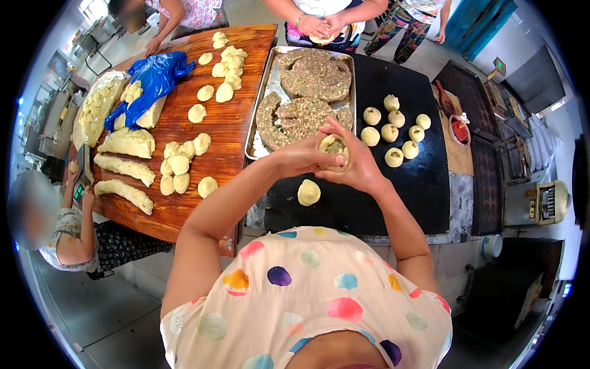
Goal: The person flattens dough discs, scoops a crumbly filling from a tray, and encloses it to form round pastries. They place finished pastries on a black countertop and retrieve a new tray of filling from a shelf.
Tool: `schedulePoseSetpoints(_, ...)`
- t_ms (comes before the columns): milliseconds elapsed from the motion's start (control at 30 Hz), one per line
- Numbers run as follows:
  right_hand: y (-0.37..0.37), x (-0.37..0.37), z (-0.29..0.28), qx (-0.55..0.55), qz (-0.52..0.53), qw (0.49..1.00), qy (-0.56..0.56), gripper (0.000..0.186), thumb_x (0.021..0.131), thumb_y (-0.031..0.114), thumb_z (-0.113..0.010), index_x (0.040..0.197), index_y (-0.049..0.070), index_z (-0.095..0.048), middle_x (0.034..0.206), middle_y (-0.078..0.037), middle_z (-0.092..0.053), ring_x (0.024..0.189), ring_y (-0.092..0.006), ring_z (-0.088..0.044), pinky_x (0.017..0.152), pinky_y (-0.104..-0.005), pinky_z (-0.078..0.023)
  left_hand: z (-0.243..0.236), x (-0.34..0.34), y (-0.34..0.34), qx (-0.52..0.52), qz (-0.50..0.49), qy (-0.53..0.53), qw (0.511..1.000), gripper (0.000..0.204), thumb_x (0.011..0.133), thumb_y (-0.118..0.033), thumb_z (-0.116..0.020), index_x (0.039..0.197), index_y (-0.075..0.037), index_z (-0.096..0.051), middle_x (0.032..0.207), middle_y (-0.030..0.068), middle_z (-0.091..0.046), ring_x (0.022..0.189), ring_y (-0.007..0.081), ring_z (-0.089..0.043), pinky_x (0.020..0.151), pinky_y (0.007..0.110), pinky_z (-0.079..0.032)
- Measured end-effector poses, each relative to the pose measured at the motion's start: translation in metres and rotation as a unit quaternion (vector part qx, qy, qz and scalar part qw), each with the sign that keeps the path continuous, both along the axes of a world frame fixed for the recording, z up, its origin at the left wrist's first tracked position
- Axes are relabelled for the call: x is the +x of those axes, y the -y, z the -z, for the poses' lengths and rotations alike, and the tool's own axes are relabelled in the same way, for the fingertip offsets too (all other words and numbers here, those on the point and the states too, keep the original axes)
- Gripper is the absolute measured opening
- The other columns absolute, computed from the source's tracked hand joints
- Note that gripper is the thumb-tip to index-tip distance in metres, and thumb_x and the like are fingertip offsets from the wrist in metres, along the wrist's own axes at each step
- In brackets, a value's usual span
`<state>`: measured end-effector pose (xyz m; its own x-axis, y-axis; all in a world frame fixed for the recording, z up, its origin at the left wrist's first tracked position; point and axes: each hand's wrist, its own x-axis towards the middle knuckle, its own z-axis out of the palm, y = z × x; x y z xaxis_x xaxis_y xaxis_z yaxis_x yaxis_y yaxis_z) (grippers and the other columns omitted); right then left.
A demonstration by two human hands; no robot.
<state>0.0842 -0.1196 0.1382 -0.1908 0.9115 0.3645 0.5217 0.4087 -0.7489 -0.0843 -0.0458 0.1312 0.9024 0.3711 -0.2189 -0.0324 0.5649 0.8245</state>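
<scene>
A bun (335, 148), open at its top, is gripped between the left hand (301, 156) and the right hand (358, 168), mid-view. From it, other buns (389, 132) are set at two o'clock and filling (316, 77) is spread at eleven. Illegible green figures (78, 194) are lit on a scale (84, 177) at nine.

There are nine round buns (389, 132) on the black desk (369, 200); one left hand (300, 155) and one right hand (362, 167) share one unclosed bun (335, 147). I count also three long dough rolls (125, 167), one metal tray (269, 77), one blue bag (153, 74). The flat dough pieces (179, 163) overlap, so I cannot count them.
</scene>
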Motion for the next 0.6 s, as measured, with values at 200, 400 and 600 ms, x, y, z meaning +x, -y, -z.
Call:
schedulePoseSetpoints(200, 0.001, -0.01, 0.02, 0.058, 0.126, 0.99, 0.004, 0.09, 0.06, 0.014, -0.085, 0.138, 0.004, -0.042, 0.128, -0.018, -0.055, 0.123, -0.0349, -0.051, 0.103, -0.0415, -0.042, 0.013, 0.016, 0.024, -0.036, -0.122, 0.067, 0.99, 0.073, 0.084, -0.012, -0.073, 0.143, -0.015, -0.03, 0.123, 0.0059, -0.052, 0.111, 0.017, -0.058, 0.091, 0.034, -0.052)
schedulePoseSetpoints(400, 0.002, 0.007, -0.005, -0.011, 0.008, 0.999, -0.043, 0.089, 0.059, 0.017, -0.086, 0.136, 0.005, -0.043, 0.122, -0.015, -0.058, 0.114, -0.0327, -0.057, 0.097, -0.0386, -0.046, -0.005, 0.004, -0.001, -0.023, 0.031, 0.003, 0.999, 0.065, 0.087, -0.007, -0.067, 0.142, -0.01, -0.032, 0.123, 0.0063, -0.054, 0.112, 0.0161, -0.058, 0.09, 0.033, -0.051)
schedulePoseSetpoints(600, 0.007, -0.005, 0.012, 0.16, 0.116, 0.98, -0.005, 0.06, 0.058, 0.011, -0.081, 0.115, 0.007, -0.06, 0.111, -0.011, -0.065, 0.114, -0.0346, -0.059, 0.097, -0.0415, -0.048, 0.003, 0.012, 0.012, -0.073, -0.031, 0.037, 0.996, 0.057, 0.092, -0.009, -0.061, 0.141, -0.01, -0.032, 0.127, 0.0066, -0.052, 0.115, 0.0172, -0.056, 0.095, 0.035, -0.049)
